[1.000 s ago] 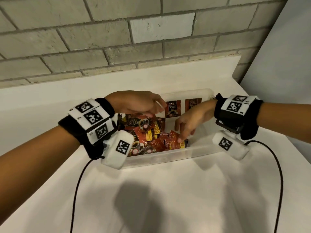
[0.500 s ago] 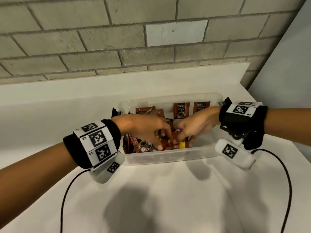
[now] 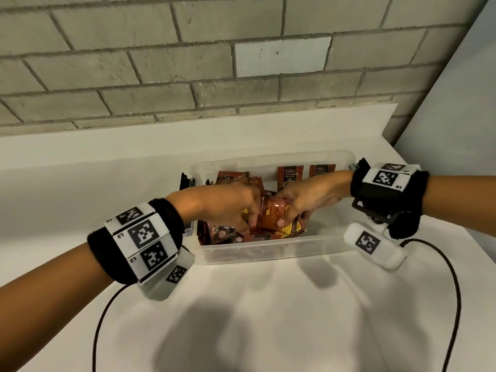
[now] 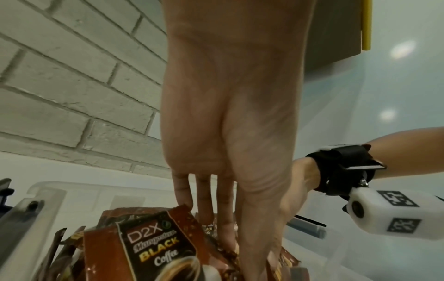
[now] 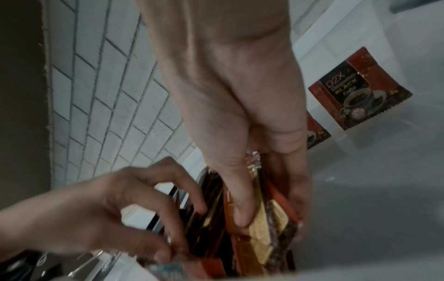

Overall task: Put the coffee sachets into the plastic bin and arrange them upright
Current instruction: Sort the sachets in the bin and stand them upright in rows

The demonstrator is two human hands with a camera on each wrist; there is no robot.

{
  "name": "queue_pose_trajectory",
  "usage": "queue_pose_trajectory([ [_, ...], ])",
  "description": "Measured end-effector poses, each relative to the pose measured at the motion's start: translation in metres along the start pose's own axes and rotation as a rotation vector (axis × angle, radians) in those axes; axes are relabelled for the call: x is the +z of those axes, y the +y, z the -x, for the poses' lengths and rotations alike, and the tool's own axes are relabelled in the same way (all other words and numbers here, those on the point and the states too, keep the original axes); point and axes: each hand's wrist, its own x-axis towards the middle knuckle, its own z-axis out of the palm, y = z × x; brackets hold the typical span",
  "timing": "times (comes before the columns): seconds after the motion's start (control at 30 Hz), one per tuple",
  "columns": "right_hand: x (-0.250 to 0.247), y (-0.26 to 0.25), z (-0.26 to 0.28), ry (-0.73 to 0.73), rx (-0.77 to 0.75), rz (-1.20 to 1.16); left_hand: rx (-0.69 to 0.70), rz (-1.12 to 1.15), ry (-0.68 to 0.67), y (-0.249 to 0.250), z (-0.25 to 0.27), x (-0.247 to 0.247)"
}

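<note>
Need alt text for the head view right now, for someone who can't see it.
Both hands meet over a clear plastic bin on a white counter; the right hand grips a bundle of coffee sachets, the left hand pinching its edge. Two sachets stand against the far wall.

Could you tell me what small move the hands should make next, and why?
Probably stand the gathered sachets, gripped by the right hand and left hand, upright beside the two upright sachets at the clear plastic bin's far wall; loose sachets remain jumbled left.
</note>
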Motion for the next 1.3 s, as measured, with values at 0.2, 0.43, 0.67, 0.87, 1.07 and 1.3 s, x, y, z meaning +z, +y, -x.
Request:
queue_pose_trajectory([
  [0.2, -0.024, 0.002, 0.028, 0.031, 0.066, 0.101, 0.009, 0.074, -0.003, 0.001, 0.009, -0.002],
  [0.43, -0.048, 0.003, 0.071, 0.087, 0.025, 0.072, -0.068, 0.403, 0.494, 0.01, 0.026, -0.011],
  [0.67, -0.035, -0.018, 0.097, 0.262, -0.22, -0.234, -0.286, 1.083, 0.553, 0.052, 0.019, -0.007],
  [0.87, 0.011, -0.05, 0.083, 0.618, -0.3, 0.135, -0.115, 1.558, 0.506, 0.085, 0.006, -0.006],
  [1.07, 0.044, -0.061, 0.079, 0.693, -0.403, 0.305, -0.042, 1.865, 0.492, 0.089, 0.001, -0.01],
  [1.3, 0.031, -0.045, 0.128, 0.375, -0.459, -0.13, 0.181, 2.129, 0.47, 0.075, 0.017, 0.004],
])
